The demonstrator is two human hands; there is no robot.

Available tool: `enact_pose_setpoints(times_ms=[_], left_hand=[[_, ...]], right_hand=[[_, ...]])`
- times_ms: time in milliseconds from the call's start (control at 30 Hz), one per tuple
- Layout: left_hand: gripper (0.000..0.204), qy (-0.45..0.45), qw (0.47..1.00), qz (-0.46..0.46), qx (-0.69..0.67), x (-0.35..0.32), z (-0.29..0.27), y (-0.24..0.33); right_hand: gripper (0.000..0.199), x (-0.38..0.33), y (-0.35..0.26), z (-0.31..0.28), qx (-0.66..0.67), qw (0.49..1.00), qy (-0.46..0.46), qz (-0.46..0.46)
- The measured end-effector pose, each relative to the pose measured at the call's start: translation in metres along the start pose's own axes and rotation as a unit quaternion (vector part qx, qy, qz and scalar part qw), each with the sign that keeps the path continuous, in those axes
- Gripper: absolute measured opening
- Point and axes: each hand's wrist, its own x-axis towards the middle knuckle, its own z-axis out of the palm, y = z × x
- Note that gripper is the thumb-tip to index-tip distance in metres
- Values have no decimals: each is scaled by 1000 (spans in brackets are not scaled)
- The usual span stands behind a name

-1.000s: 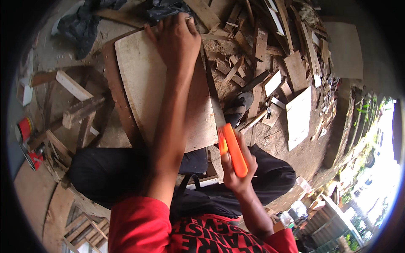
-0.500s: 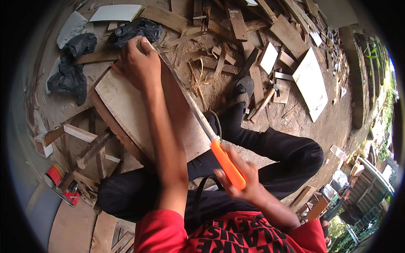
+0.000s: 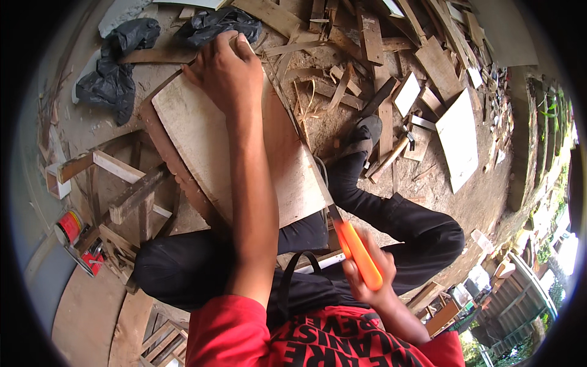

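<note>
Looks like a rough wood workshop, part open to outdoors. Lots of wood bits [image 3: 370, 40] (long, short, etc.) lie on the dusty floor [image 3: 483, 205] R of the L fingers [image 3: 246, 50]. Hammer [image 3: 391, 159] is past the R fingers [image 3: 386, 260], which hold an orange-handled tool [image 3: 365, 260]. Wood frame [image 3: 142, 191] & red tins [image 3: 72, 225] sit L of the L fingers. Plants [image 3: 550, 111] & daylight [image 3: 565, 244]: far R of both.

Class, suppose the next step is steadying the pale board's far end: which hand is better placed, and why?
Probably the left hand: it rests at the pale board's far end. The right hand is near the closer corner, holding an orange handle, so seems less free.
</note>
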Motion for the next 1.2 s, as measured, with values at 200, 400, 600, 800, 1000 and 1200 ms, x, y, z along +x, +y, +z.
enact_pose_setpoints(times_ms=[200,400,600,800,1000,1200], left_hand=[[12,4,1000,-4,15,2,3,-4],[13,20,1000,-3,6,0,-4,2],[12,39,999,-3,3,1,5,0],[13,59,998,2,8,4,3,0],[12,57,998,-15,-7,-2,0,3],[11,63,998,-8,-13,-1,5,0]], right_hand=[[56,78,6,38,52,998,40,-12],[54,-44,-7,-9,-47,997,-23,51],[53,75,-6,29,22,999,17,17],[57,36,-12,22,21,997,23,70],[62,-26,-14,-5,-56,996,-25,69],[58,76,-19,27,56,994,-14,91]])
